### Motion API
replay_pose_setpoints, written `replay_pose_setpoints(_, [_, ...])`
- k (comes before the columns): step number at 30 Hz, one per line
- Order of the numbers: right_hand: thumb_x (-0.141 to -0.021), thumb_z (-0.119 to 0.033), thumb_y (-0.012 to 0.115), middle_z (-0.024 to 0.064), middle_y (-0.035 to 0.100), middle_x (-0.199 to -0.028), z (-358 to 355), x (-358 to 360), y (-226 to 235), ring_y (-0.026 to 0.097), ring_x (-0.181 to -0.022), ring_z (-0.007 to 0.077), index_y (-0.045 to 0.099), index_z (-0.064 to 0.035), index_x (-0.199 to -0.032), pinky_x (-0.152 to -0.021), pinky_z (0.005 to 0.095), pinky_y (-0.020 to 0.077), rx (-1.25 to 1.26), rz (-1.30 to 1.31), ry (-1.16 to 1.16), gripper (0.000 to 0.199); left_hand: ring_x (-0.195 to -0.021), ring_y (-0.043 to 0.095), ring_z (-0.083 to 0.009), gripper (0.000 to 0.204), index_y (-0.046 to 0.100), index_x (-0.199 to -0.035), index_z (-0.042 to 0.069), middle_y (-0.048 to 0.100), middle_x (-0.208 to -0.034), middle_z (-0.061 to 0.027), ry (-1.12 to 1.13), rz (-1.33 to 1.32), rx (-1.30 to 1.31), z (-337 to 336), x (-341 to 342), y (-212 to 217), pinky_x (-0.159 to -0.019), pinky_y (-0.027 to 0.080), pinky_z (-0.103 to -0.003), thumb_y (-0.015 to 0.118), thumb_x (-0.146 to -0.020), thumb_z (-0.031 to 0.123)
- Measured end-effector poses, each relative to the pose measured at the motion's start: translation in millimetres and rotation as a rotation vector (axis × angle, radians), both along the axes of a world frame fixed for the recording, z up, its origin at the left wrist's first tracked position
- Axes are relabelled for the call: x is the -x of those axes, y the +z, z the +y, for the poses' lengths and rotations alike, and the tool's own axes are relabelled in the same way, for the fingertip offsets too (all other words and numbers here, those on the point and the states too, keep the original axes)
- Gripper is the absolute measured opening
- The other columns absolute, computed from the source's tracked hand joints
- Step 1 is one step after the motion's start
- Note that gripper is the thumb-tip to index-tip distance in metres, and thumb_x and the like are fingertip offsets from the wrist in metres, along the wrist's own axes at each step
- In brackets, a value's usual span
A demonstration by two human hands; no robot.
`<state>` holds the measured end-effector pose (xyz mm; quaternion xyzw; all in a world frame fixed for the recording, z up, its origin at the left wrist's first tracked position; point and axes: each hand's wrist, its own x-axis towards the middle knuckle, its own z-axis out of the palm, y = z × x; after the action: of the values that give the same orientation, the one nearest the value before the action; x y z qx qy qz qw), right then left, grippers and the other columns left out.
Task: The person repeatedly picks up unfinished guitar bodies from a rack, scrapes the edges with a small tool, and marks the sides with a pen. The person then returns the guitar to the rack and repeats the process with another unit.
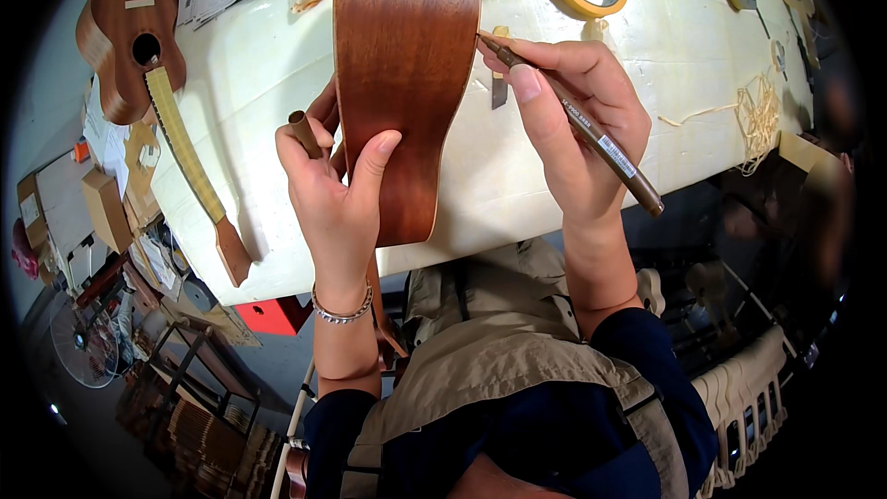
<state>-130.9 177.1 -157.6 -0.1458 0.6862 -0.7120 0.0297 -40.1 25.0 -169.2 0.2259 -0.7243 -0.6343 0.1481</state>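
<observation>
Clamping the body (407, 65) side-up over the table (545, 194) with the left hand (328, 189), by thumb on top and fingers round the left edge, perhaps reaching underneath, though hidden. Holding a cap (304, 132) there too. Pinching a pen (605, 148) in the right hand (584, 180), with tip at the body's right edge.

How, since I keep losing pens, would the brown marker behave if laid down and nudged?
The brown marker would probably roll, looking slim and round-sided. It should feel stiff, being straight in the right hand, and likely light, given its thinness.
</observation>
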Motion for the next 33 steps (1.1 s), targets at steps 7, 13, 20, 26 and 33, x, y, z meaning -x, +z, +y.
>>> replay_pose_setpoints(7, [-0.080, -0.006, 0.063, 0.0056, 0.063, -0.077, 0, -1, 0, 0.058, -0.070, 0.0068, 0.061, 0.0022, -0.092, -0.064, 0.0190, 0.0457, -0.018, 0.014, -0.003, 0.015, -0.113, 0.048, -0.0267, 0.039, 0.027, -0.087, 0.007, 0.044, -0.121, -0.0261, -0.001, -0.008, 0.009, -1, 0, -1, -0.088, 0.049, -0.035, 0.066, -0.079, 0.005])
replay_pose_setpoints(13, [-0.080, -0.007, 0.063, 0.0050, 0.062, -0.075, 0, -1, -1, 0.057, -0.069, 0.0069, 0.061, 0.0022, -0.092, -0.063, 0.0192, 0.0454, -0.012, 0.024, -0.005, 0.015, -0.114, 0.047, -0.0263, 0.040, 0.028, -0.088, 0.006, 0.043, -0.121, -0.0261, -0.001, -0.008, 0.004, 0, 0, 0, -0.089, 0.048, -0.035, 0.066, -0.079, 0.005])
replay_pose_setpoints(20, [-0.079, -0.005, 0.063, 0.0068, 0.063, -0.079, 0, -5, -2, 0.058, -0.071, 0.0081, 0.061, 0.0026, -0.092, -0.066, 0.0205, 0.0469, -0.012, 0.005, 0.015, 0.015, -0.115, 0.045, -0.0258, 0.040, 0.028, -0.089, 0.006, 0.042, -0.121, -0.0267, 0.003, 0.009, -0.035, -1, -1, -1, -0.091, 0.046, -0.034, 0.066, -0.079, 0.004])
replay_pose_setpoints(26, [-0.079, -0.004, 0.062, 0.0092, 0.065, -0.083, 0, -14, -7, 0.060, -0.073, 0.0095, 0.060, 0.0026, -0.092, -0.070, 0.0219, 0.0484, 0.008, 0.002, 0.018, 0.015, -0.114, 0.046, -0.0255, 0.040, 0.028, -0.089, 0.006, 0.042, -0.121, -0.0262, 0.001, 0.010, -0.047, -3, -1, 0, -0.089, 0.046, -0.033, 0.066, -0.079, 0.004])
replay_pose_setpoints(33, [-0.080, -0.006, 0.063, 0.0074, 0.063, -0.079, -1, -6, -2, 0.059, -0.072, 0.0090, 0.061, 0.0019, -0.092, -0.066, 0.0203, 0.0466, -0.016, 0.025, 0.011, 0.015, -0.113, 0.046, -0.0252, 0.040, 0.028, -0.089, 0.007, 0.042, -0.121, -0.0259, -0.004, 0.020, -0.043, -4, -2, -2, -0.089, 0.047, -0.033, 0.067, -0.079, 0.005])
